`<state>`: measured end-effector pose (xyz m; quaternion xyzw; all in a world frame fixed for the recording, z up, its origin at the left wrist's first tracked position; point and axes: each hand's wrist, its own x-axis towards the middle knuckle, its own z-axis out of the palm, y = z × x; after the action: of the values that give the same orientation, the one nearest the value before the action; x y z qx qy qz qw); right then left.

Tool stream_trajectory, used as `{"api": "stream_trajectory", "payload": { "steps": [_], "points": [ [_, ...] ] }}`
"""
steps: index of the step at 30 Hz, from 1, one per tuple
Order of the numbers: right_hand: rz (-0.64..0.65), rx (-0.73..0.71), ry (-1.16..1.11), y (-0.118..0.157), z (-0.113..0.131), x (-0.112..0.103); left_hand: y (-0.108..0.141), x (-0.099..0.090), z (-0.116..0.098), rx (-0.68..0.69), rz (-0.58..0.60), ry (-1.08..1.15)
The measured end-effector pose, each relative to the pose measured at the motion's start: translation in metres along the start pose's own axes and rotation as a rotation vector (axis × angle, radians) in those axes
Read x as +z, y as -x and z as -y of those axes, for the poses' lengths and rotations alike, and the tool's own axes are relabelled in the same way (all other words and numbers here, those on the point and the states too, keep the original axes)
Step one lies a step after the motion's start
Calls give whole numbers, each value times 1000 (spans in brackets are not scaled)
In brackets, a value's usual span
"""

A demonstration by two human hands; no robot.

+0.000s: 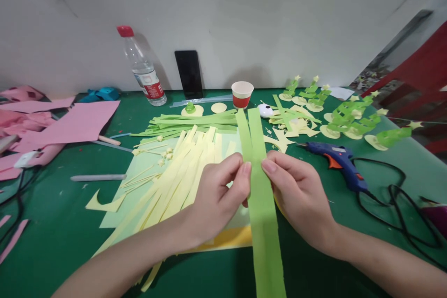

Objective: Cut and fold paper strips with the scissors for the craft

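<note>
A long light-green paper strip (264, 223) runs up the middle of the view, split at its far end into two narrower tails. My left hand (225, 191) pinches its left edge between thumb and curled fingers, just below the split. On the opposite edge my right hand (298, 195) pinches the paper in the same way. Something yellow shows partly behind the right hand's fingers; its kind cannot be made out. Left of the strip, pale yellow paper strips (174, 177) lie fanned out, and cut green strips (192, 123) are heaped beyond them.
A blue glue gun (337, 158) with a black cord lies right. Green paper spirals topped with stars (352, 116) stand behind it. At the back are a paper cup (242, 94), a phone (189, 74) and a water bottle (145, 72). Pink paper (77, 121) lies left.
</note>
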<state>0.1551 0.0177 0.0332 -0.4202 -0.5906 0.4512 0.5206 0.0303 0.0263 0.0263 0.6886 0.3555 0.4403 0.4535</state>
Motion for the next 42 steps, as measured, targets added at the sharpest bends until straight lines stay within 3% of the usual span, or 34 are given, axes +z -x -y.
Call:
{"api": "stream_trajectory", "payload": {
  "steps": [19, 28, 31, 36, 42],
  "points": [
    [-189, -48, 187, 2, -4, 7, 0, 8, 6, -23, -34, -28],
    [-176, -82, 141, 0, -7, 4, 1, 9, 9, -42, -30, 68],
    [-93, -87, 99, -3, -4, 1, 0, 7, 8, -19, -7, 128],
    [17, -102, 111, -5, -2, -2, 0, 5, 6, 9, -35, 49],
    [-58, -160, 166, -2, -6, 3, -1, 7, 7, 35, -45, 1]
  ]
}}
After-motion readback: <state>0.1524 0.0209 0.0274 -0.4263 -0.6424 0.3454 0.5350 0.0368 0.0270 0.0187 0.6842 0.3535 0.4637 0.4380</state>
